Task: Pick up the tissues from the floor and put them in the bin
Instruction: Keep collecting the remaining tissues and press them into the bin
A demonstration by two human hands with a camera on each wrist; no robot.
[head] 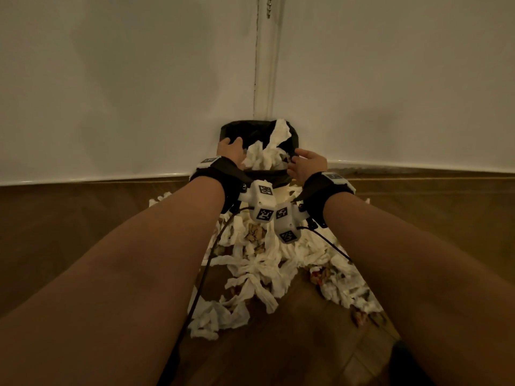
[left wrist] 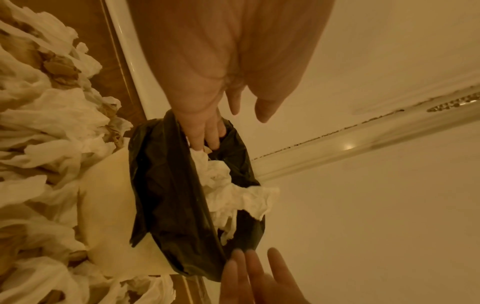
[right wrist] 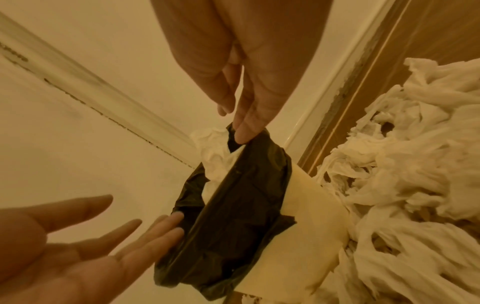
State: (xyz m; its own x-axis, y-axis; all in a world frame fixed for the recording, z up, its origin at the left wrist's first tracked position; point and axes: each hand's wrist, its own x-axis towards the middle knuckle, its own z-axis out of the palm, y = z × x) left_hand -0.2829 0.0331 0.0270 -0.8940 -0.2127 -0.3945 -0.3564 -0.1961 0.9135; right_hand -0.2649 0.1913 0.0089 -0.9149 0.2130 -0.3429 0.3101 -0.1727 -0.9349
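- Crumpled white tissues (head: 267,263) are lying in a wide heap on the wooden floor (head: 83,232), spreading out from the base of the bin (head: 281,188) toward the viewer.
- More tissues are sitting inside the bin, with one twisted piece (head: 278,132) sticking up above the rim.
- The bin is standing upright in a corner where two white walls (head: 125,79) are meeting; it is pale, with a black liner (left wrist: 166,185) folded over its top.
- The left hand (head: 230,149) is resting at the liner's left edge, with its fingers (left wrist: 207,135) reaching over the rim into the bin, close together and touching a tissue there.
- The right hand (head: 308,162) is at the liner's right edge, with its fingers (right wrist: 246,129) pressed together and lightly pinching the black plastic.
- Both bare forearms are stretching forward, each wearing a dark wrist strap (head: 220,174) with a small white camera (head: 262,201) and a trailing black cable (head: 200,288).
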